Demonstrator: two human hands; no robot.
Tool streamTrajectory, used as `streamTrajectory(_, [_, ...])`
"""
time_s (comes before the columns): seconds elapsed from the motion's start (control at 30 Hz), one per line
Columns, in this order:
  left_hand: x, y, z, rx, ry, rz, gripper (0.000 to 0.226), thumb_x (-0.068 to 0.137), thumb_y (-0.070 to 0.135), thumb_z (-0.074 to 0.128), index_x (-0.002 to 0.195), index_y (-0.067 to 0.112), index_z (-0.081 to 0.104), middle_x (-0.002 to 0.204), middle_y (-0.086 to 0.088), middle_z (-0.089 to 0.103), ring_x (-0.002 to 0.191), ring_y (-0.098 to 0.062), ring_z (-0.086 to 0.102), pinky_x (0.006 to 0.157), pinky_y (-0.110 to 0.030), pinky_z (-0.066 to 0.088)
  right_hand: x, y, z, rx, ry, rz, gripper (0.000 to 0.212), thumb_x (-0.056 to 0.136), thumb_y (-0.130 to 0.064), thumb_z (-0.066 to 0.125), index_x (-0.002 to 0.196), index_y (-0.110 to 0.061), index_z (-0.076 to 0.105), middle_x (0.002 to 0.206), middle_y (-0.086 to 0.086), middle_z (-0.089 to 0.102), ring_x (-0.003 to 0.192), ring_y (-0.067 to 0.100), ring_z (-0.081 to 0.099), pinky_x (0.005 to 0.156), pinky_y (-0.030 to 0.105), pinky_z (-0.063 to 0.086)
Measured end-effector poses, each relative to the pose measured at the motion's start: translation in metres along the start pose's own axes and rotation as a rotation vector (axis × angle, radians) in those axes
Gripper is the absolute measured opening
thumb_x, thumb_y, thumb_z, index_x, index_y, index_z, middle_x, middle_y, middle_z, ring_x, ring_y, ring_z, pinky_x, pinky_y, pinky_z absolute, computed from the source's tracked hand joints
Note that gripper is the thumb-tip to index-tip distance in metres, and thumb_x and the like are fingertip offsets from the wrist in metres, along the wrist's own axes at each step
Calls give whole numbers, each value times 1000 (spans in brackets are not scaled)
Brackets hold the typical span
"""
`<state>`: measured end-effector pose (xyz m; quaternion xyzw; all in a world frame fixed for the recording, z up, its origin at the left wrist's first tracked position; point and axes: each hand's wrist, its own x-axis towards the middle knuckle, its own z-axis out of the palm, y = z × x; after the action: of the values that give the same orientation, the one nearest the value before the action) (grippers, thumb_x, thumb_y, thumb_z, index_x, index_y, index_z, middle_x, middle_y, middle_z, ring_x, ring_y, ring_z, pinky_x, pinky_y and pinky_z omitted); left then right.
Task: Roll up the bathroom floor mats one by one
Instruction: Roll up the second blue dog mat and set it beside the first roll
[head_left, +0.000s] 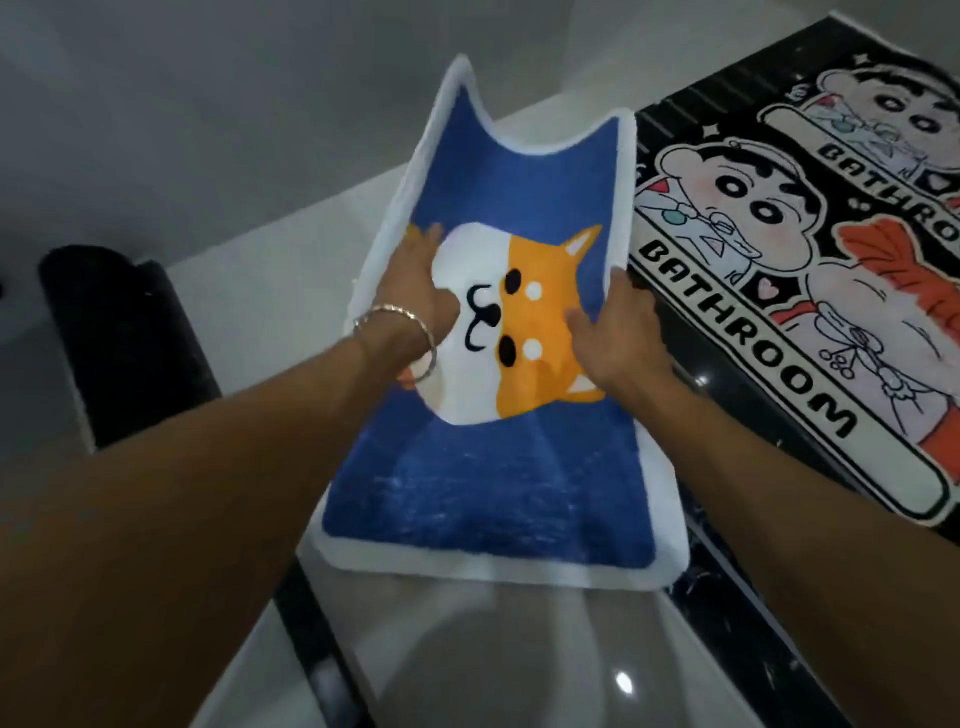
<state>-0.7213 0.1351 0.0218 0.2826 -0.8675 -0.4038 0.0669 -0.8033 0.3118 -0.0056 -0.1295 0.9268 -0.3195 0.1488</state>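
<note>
The blue mat (498, 467), white-edged and printed with an orange-and-white dog's face, is in the middle of the scene. It runs lengthwise away from the person. Its near end seems to rest on a pale glossy surface, while its far end, with two ear-shaped corners, bows upward, so the mat is not lying flat.

The left hand (421, 296), a bracelet (410, 332) on its wrist, lies on the mat's left side with the fingers straight and pressed against the pile. The right hand (623, 338) grips the right edge, with the thumb on the printed face and the fingers curling round the border.

To the right a black cartoon mat (779, 291) lettered BATHROOM lies spread out and unrolled on a dark glossy surface. At the far left a dark bundle (119, 338) may be a mat already rolled, though it is too dim to tell.

This looks like the start of work on the blue mat: it is being positioned or smoothed, and no turn has been rolled yet. The next move probably calls for laying it flat, then both hands taking one short end and curling it over tightly and evenly. The thick pile may spring open if the first turn is loose.
</note>
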Motion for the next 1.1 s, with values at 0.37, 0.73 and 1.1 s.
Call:
streamTrajectory(0.37, [-121,-99,49,791,-793,105,83,86,42,61,151,25,13,159,-10,-4,146,-27,3,116,-44,19,-113,46,72,-728,-716,-277,100,81,-57,61,152,-18,3,159,10,-12,145,36,-13,115,58,7])
streamTrajectory(0.73, [-155,-102,61,953,-737,222,89,87,36,63,151,21,2,156,-10,1,143,-31,5,106,-49,35,-146,61,70,-896,-608,-753,49,83,-24,58,130,-11,48,129,13,49,118,34,47,89,46,43])
streamTrajectory(1.1, [-133,-67,54,750,-709,220,25,91,17,50,116,19,53,111,-10,63,101,-30,59,79,-33,44,-117,33,47,-648,-734,-287,30,86,-24,54,114,-18,53,111,9,63,100,28,59,77,33,42])
